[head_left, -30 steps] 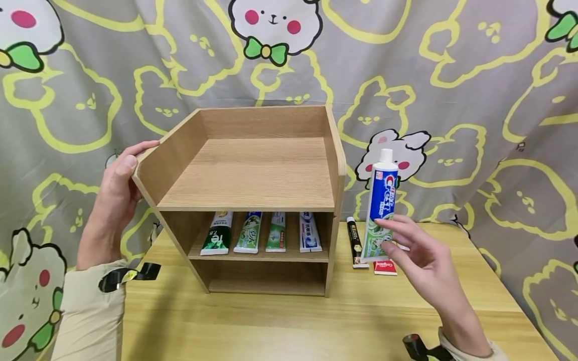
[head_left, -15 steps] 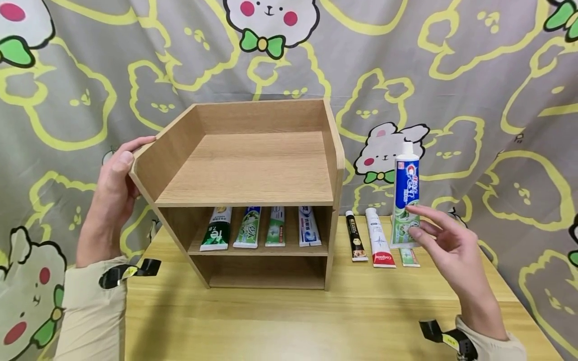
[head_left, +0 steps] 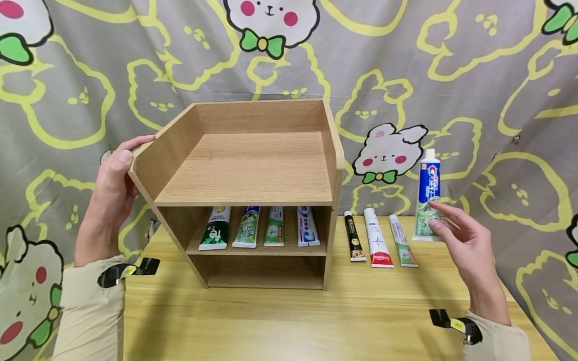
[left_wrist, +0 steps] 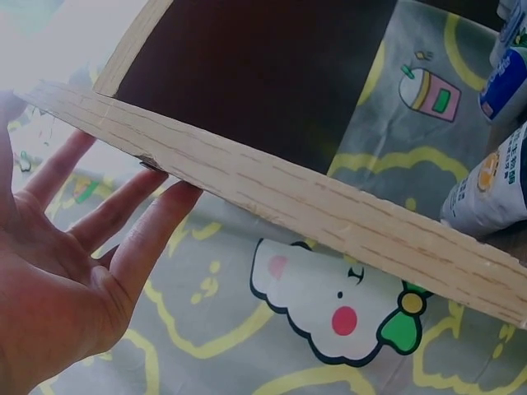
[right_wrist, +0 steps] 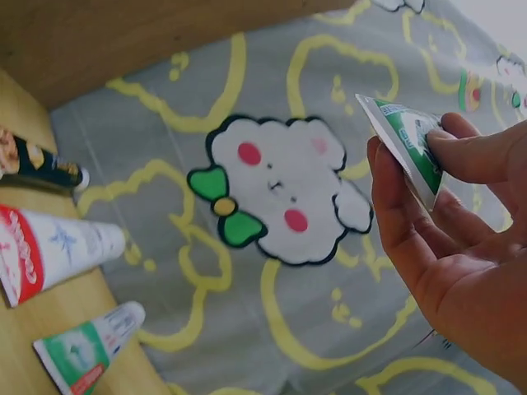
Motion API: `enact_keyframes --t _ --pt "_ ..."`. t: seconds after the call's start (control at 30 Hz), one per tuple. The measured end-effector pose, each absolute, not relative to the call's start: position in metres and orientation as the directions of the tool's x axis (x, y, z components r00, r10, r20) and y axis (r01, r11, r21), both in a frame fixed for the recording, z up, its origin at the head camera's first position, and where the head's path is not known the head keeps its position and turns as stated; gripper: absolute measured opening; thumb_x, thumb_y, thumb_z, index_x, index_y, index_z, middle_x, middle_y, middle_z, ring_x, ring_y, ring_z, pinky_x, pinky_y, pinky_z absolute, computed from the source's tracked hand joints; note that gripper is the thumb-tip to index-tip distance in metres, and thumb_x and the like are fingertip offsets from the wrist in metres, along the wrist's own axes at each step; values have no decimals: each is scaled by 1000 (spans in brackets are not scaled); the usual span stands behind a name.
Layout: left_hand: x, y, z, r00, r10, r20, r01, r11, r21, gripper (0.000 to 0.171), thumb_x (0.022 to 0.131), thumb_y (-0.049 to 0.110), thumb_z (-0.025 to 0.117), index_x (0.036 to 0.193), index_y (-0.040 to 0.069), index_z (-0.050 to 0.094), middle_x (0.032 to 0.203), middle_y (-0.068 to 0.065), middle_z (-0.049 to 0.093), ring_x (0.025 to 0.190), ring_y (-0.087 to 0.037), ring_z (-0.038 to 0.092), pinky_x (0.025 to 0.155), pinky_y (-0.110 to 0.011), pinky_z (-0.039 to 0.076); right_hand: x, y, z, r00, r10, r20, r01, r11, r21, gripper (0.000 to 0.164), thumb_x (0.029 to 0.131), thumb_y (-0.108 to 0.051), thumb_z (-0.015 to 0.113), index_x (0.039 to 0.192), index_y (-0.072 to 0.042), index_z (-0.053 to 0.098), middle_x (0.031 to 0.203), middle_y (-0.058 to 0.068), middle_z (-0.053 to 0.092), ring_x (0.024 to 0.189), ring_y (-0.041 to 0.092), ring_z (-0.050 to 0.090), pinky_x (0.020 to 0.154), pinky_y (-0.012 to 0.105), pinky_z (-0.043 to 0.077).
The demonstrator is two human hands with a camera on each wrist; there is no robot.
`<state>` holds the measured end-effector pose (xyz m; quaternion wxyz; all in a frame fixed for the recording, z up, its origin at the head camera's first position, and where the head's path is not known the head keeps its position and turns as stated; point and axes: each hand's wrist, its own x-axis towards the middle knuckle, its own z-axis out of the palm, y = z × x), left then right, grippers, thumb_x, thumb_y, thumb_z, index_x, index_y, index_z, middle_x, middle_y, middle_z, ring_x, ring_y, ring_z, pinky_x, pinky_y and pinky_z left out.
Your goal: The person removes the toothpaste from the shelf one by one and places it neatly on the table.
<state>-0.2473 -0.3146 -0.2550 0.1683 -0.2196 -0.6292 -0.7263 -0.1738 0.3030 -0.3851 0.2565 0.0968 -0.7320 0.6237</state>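
My left hand (head_left: 112, 188) holds the upper left side panel of a small wooden desktop shelf (head_left: 248, 170). In the left wrist view several fingertips press against that panel's edge (left_wrist: 272, 185). At the right, my right hand (head_left: 469, 245) pinches the lower part of a blue, white and green Crest toothpaste tube (head_left: 429, 188) between thumb and fingers. The tube is raised above the table, white cap upward; the right wrist view shows its flat bottom end (right_wrist: 408, 144). Several toothpaste tubes lie on the middle shelf board, among them a dark green one (head_left: 215, 230).
Right of the shelf, a black tube (head_left: 354, 238), a white and red Colgate tube (head_left: 377, 240) and a slim green and white tube (head_left: 403, 243) lie side by side on the wooden table (head_left: 289, 321). A patterned curtain (head_left: 397, 40) hangs behind.
My right hand has moved right with the Crest toothpaste tube, so the Colgate and slim green tubes now show fully. The left hand has stayed on the shelf.
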Motion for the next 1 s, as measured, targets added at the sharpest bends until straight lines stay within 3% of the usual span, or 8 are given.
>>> enact_keyframes --t 0.13,0.33,0.57,0.8,1.0 --pt "-249 -314 -253 -849 39 527 519 -129 845 49 95 27 56 139 5 62 116 -17 58 79 -21 62 54 -26 52 -180 314 -399 -858 208 469 -446 147 -883 36 95 7 66 132 8 63 130 -2 66 100 6 66 78 11 51" --pt "-249 -313 -251 -847 39 531 523 -126 843 51 95 26 56 140 5 61 117 -19 57 80 -23 63 54 -28 53 -191 331 -420 -874 223 432 -410 140 -901 33 94 7 68 127 6 66 124 -6 69 100 3 68 77 11 52" --pt "-246 -314 -252 -850 35 526 517 -134 845 52 94 28 59 140 4 61 120 -19 56 83 -24 63 56 -29 54 -202 350 -446 -891 246 381 -313 273 -909 37 93 1 73 129 0 68 112 -16 73 98 -2 66 74 9 50" --pt "-246 -313 -252 -852 34 522 514 -135 847 53 94 29 61 141 5 60 124 -19 54 88 -26 62 59 -29 55 -210 367 -475 -902 260 344 -231 383 -894 38 96 -7 73 132 -1 67 114 -24 67 106 -7 59 78 7 48" --pt "-245 -313 -252 -857 24 515 508 -133 851 54 93 30 61 141 5 60 124 -19 53 88 -26 61 59 -29 55 -214 379 -497 -930 273 248 -136 371 -918 38 97 -13 72 133 -3 67 113 -28 64 102 -14 58 75 9 50"
